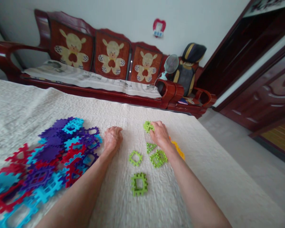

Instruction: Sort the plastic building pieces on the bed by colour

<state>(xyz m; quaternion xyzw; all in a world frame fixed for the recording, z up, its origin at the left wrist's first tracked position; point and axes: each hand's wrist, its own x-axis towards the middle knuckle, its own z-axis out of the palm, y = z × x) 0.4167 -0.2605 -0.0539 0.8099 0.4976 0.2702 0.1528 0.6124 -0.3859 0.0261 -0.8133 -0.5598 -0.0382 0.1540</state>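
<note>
My right hand [160, 133] is closed on a light green interlocking plastic piece [147, 126], gripping its right side at the far part of the cloth. My left hand [113, 139] rests on the cloth with fingers curled together, and nothing shows in it. Between my forearms lie a green square frame [139, 184], a smaller green frame [135, 158] and a green triangle [150, 147]. More green pieces [158, 158] overlap beside my right wrist. Yellow-orange pieces [178, 150] are partly hidden behind that wrist.
A heap of purple, red and blue toothed pieces [49, 152] spreads left of my left arm. A pale textured cloth [123, 117] covers the table. Beyond its far edge stand a wooden sofa [97, 95] and a small fan [171, 64]; floor shows at right.
</note>
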